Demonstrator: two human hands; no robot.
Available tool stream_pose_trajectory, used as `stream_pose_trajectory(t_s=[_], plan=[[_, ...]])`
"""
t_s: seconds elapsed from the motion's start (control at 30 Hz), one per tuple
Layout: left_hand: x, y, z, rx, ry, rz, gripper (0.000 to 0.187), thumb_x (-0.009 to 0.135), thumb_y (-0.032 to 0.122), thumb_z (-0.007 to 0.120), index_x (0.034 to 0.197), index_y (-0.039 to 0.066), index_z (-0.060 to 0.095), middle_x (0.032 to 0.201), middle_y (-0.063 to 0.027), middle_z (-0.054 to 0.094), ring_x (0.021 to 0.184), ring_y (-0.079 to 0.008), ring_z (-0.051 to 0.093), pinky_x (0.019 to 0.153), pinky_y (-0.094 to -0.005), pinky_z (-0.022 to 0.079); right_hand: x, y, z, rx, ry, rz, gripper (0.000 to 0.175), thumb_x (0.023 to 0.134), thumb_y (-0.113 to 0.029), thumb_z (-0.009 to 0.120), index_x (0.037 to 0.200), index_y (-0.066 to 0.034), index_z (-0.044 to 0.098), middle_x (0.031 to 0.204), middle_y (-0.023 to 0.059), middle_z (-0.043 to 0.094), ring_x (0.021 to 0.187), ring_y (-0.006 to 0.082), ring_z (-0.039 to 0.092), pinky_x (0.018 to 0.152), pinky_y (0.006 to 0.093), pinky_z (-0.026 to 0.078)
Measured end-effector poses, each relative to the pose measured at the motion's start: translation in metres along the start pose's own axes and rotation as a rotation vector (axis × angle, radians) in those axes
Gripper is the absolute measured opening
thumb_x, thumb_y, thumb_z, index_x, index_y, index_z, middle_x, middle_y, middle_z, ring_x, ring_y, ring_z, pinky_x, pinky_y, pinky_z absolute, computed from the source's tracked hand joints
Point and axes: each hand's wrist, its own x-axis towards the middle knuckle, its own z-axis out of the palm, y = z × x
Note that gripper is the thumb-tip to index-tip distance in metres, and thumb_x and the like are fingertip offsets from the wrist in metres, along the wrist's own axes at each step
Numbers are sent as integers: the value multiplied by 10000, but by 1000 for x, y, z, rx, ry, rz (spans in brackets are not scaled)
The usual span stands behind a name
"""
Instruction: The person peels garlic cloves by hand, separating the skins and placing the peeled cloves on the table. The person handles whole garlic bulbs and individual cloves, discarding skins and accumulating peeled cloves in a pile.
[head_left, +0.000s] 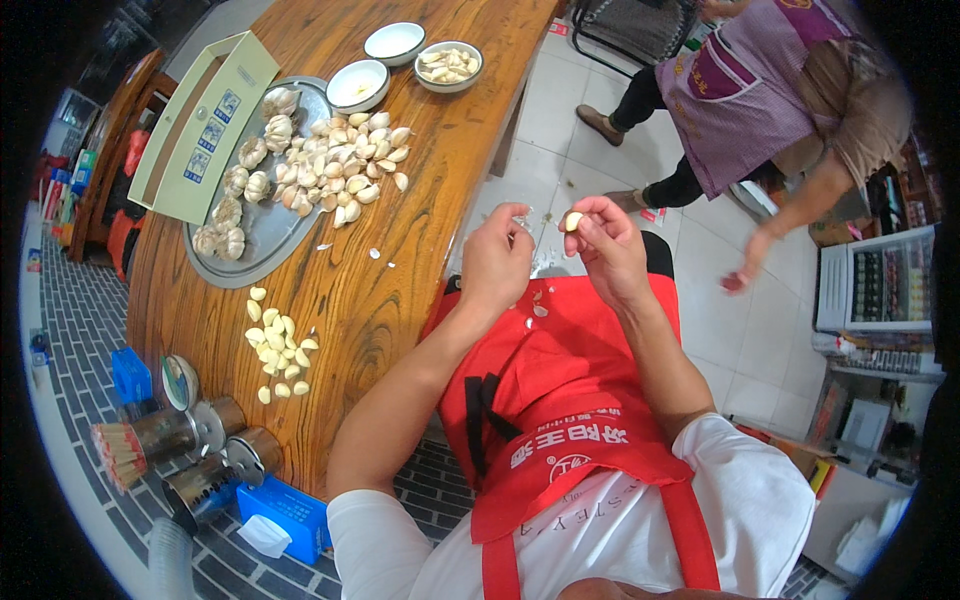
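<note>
A pale garlic clove (574, 220) is pinched between the thumb and fingers of my right hand (609, 251), above my lap. My left hand (499, 259) hovers beside it, apart from the clove. Its fingers are bent, with a gap between thumb and forefinger, and I see nothing in it. Bits of garlic skin (538, 309) lie on my red apron (555, 360). On the wooden table (390, 300) to my left are a heap of unpeeled cloves (345, 165) and a group of peeled cloves (277, 341). Whole garlic bulbs (255, 153) rest on an oval metal tray (281, 247).
Toward the table's far end stand a bowl of cloves (448, 66), a bowl with a few pieces (358, 86) and a white bowl (394, 43). A cream box (202, 124) leans over the tray. Tissue box (285, 517) and metal canisters (217, 424) sit nearby. A person (750, 105) stands at right.
</note>
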Motion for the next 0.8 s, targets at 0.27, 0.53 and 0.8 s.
stream_pose_trajectory(t_s=[0.27, 0.53, 0.8], plan=[[-7, 2, 2, 431, -306, -27, 266, 974, 180, 571, 1131, 2, 690, 982, -242, 746, 953, -438, 724, 846, -547, 555, 0, 3, 8, -159, 44, 23, 230, 1068, -132, 621, 1245, 9, 659, 976, 53, 686, 736, 97, 599, 675, 247, 505], [-20, -29, 21, 711, -680, 174, 235, 908, 82, 605, 1092, 72, 750, 1110, -179, 765, 1058, -355, 740, 874, -476, 585, 13, 0, 94, -528, -269, 27, 201, 928, 27, 718, 1120, 1, 667, 947, 35, 703, 813, 97, 671, 737, 249, 563], [-24, -44, 25, 791, -693, 185, 268, 891, 72, 620, 1128, 88, 744, 1143, -177, 756, 1085, -356, 728, 876, -469, 585, 25, 33, 237, -948, -1044, -393, 194, 910, -134, 764, 1082, -49, 736, 927, 116, 716, 855, 296, 709, 739, 399, 568]])
